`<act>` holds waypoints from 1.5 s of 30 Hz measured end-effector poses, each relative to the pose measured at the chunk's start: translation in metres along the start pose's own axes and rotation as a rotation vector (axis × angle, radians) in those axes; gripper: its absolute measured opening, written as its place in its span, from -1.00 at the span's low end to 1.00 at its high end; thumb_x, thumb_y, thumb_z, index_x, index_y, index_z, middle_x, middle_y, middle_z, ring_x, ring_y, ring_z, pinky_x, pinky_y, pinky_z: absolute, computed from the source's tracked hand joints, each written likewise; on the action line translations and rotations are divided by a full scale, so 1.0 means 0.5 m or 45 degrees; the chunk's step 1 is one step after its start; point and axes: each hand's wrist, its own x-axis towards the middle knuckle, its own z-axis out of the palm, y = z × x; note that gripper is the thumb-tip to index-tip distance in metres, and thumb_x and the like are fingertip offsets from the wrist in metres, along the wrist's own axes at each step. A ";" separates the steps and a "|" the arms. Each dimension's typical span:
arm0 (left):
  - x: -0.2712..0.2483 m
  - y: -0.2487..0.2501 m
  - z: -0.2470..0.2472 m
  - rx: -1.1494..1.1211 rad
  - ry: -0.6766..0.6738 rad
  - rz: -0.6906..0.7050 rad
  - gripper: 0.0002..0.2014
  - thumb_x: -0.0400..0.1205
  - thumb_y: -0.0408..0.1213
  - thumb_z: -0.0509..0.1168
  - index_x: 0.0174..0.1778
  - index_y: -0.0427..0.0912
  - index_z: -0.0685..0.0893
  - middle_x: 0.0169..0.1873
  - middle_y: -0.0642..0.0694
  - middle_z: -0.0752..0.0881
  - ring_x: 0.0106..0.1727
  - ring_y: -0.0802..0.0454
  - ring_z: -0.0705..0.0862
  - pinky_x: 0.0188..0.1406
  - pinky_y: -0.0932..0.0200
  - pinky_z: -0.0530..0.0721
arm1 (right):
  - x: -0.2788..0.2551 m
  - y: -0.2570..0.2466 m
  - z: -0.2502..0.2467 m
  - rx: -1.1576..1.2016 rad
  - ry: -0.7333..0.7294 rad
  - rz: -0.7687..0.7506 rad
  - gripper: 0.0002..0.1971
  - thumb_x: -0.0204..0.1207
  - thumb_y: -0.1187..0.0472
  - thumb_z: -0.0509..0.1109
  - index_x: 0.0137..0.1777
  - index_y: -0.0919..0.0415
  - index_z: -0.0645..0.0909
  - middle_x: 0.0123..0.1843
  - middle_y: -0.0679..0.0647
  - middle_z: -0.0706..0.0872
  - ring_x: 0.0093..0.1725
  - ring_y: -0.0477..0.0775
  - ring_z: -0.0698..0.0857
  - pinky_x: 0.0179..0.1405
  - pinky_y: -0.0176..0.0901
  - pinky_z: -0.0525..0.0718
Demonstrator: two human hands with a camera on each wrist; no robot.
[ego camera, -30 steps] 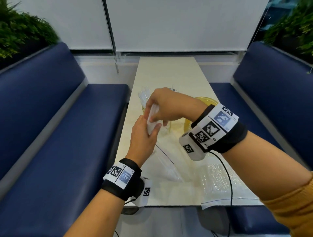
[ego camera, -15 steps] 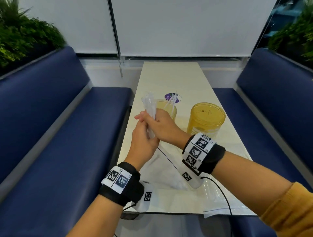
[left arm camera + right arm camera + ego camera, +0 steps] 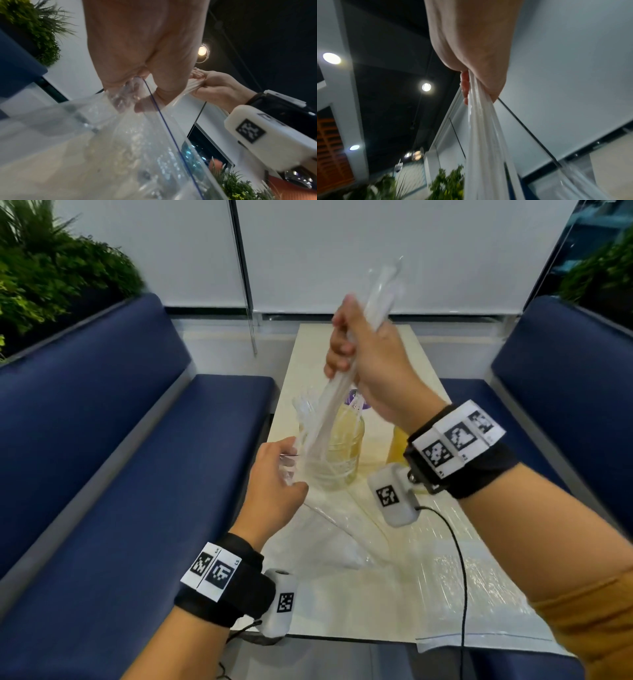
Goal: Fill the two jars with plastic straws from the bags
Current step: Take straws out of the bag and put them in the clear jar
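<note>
My right hand grips a bundle of clear plastic straws and holds it high above the table; the same straws run down from my fist in the right wrist view. Their lower ends are still inside the mouth of a clear zip bag, which my left hand pinches by its rim. The bag with its blue seal line hangs below my left fingers. Behind the bundle stands a yellowish jar with a few straws in it. A second yellow jar is mostly hidden by my right wrist.
A second clear bag lies flat near the front right of the cream table. Blue benches flank the table on both sides. A purple sticker sits behind the jars. A black cable trails from my right wrist.
My right hand has risen well above the table, drawing the straw bundle up out of the bag. My left hand has stayed low at the bag's mouth.
</note>
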 end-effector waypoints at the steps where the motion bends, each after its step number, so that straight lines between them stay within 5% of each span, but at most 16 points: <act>1: 0.002 -0.006 -0.003 0.005 0.010 0.007 -0.36 0.48 -0.63 0.36 0.48 -0.10 0.52 0.23 -0.02 0.53 0.15 0.17 0.63 0.00 0.55 0.59 | 0.015 -0.018 -0.011 0.039 0.033 -0.032 -0.69 0.81 0.05 0.15 -0.11 0.22 0.48 -0.50 -0.03 0.38 -0.52 -0.03 0.40 -0.38 -0.08 0.58; 7: 0.008 -0.016 -0.014 0.104 0.116 0.010 -0.44 0.61 -0.67 0.19 0.47 -0.10 0.56 0.25 -0.07 0.59 0.13 0.15 0.65 0.04 0.57 0.58 | 0.116 0.001 -0.069 -0.096 0.309 -0.247 -0.68 0.80 0.03 0.17 -0.15 0.18 0.46 -0.50 -0.07 0.38 -0.52 -0.04 0.39 -0.37 -0.08 0.51; 9: 0.010 -0.011 -0.019 0.065 0.136 0.034 -0.44 0.58 -0.72 0.14 0.35 -0.05 0.59 0.23 -0.10 0.62 0.14 0.06 0.68 0.09 0.41 0.65 | 0.139 0.056 -0.076 -0.220 0.345 -0.208 -0.68 0.79 0.02 0.18 -0.17 0.15 0.48 -0.50 -0.08 0.40 -0.51 -0.05 0.40 -0.35 -0.06 0.50; 13: 0.023 0.010 -0.033 0.157 0.229 0.106 -0.59 0.46 -0.80 0.03 -0.06 -0.21 0.51 0.09 -0.13 0.68 0.14 -0.05 0.67 -0.02 0.51 0.60 | 0.148 0.186 -0.083 -0.515 0.273 -0.034 -0.69 0.79 -0.06 0.17 -0.08 0.12 0.54 -0.34 -0.01 0.55 -0.30 0.00 0.58 -0.14 -0.01 0.64; 17: 0.041 0.019 -0.051 0.438 0.202 0.283 -0.53 0.41 -0.77 0.05 -0.48 -0.08 0.57 -0.06 -0.11 0.78 0.23 -0.13 0.73 0.23 -0.06 0.70 | 0.126 0.282 -0.094 -0.663 0.210 0.160 -0.68 0.74 -0.04 0.27 0.13 0.22 0.66 -0.10 0.08 0.76 -0.03 0.07 0.75 0.07 -0.01 0.68; 18: 0.045 0.028 -0.056 0.532 0.148 0.263 -0.50 0.45 -0.75 0.08 -0.47 -0.06 0.68 0.08 -0.12 0.81 0.25 -0.14 0.73 0.21 -0.12 0.71 | 0.125 0.295 -0.099 -0.684 0.211 0.182 -0.71 0.72 0.00 0.32 0.14 0.23 0.68 -0.05 0.11 0.79 0.03 0.10 0.77 0.11 0.01 0.69; 20: 0.050 0.052 -0.064 0.791 0.059 0.189 -0.52 0.58 -0.66 0.12 -0.09 -0.06 0.86 0.29 -0.03 0.76 0.23 -0.14 0.72 0.18 -0.06 0.71 | 0.126 0.307 -0.110 -0.703 0.257 0.197 -0.75 0.65 0.06 0.43 0.13 0.24 0.74 0.03 0.17 0.83 0.11 0.18 0.79 0.19 0.11 0.74; 23: 0.058 0.082 -0.073 1.058 0.002 0.116 -0.50 0.66 -0.47 0.13 0.41 0.10 0.67 0.12 -0.05 0.75 0.02 -0.11 0.68 -0.15 0.03 0.65 | 0.125 0.304 -0.117 -0.673 0.276 0.226 -0.54 0.48 0.15 0.62 0.36 0.22 0.65 0.20 0.15 0.78 0.20 0.14 0.77 0.27 0.11 0.73; 27: 0.066 0.099 -0.091 1.059 -0.086 -0.002 -0.45 0.56 -0.36 0.22 0.48 0.11 0.59 0.23 0.03 0.74 0.13 -0.11 0.69 -0.05 0.04 0.66 | 0.124 0.294 -0.125 -0.759 0.266 -0.001 -0.12 0.41 0.19 0.68 0.65 0.07 0.26 0.52 0.10 0.53 0.40 0.07 0.58 0.33 -0.12 0.59; 34: 0.073 0.097 -0.089 0.997 -0.220 -0.101 -0.38 0.52 -0.22 0.30 0.56 0.15 0.51 0.26 0.10 0.71 0.18 -0.07 0.67 -0.08 0.06 0.62 | 0.107 0.300 -0.157 -1.017 0.225 -0.347 -0.32 0.52 0.27 0.54 0.61 0.02 0.38 0.38 0.04 0.58 0.34 -0.03 0.56 0.36 -0.08 0.61; 37: 0.070 0.108 -0.086 0.975 -0.270 -0.125 -0.29 0.45 -0.28 0.31 0.60 0.09 0.46 0.29 0.04 0.69 0.17 -0.11 0.65 -0.03 0.03 0.66 | 0.103 0.309 -0.168 -1.383 0.045 -0.213 -0.47 0.60 0.20 0.47 0.56 0.10 0.47 0.44 0.11 0.54 0.44 0.15 0.49 0.40 0.14 0.59; 39: 0.071 0.114 -0.085 0.949 -0.301 -0.158 -0.26 0.43 -0.30 0.31 0.61 0.08 0.43 0.34 0.02 0.66 0.19 -0.16 0.66 0.03 -0.02 0.70 | 0.095 0.306 -0.169 -1.441 0.072 -0.126 -0.29 0.55 0.17 0.53 0.66 0.11 0.32 0.52 0.13 0.44 0.51 0.17 0.43 0.41 0.09 0.58; 42: 0.071 0.114 -0.086 0.874 -0.359 -0.184 -0.24 0.42 -0.32 0.29 0.63 0.05 0.42 0.41 -0.01 0.62 0.31 -0.20 0.62 0.20 -0.15 0.71 | 0.087 0.283 -0.163 -1.419 0.183 -0.421 -0.02 0.47 0.22 0.59 0.77 0.07 0.05 0.67 0.11 0.30 0.62 0.16 0.34 0.40 -0.05 0.52; 45: 0.072 0.111 -0.087 0.809 -0.356 -0.183 -0.27 0.46 -0.34 0.31 0.63 0.01 0.42 0.48 -0.01 0.57 0.41 -0.21 0.57 0.30 -0.19 0.67 | 0.097 0.288 -0.154 -1.690 -0.058 -0.530 -0.32 0.70 0.19 0.34 0.76 0.18 0.17 0.75 0.13 0.26 0.72 0.16 0.24 0.68 -0.01 0.27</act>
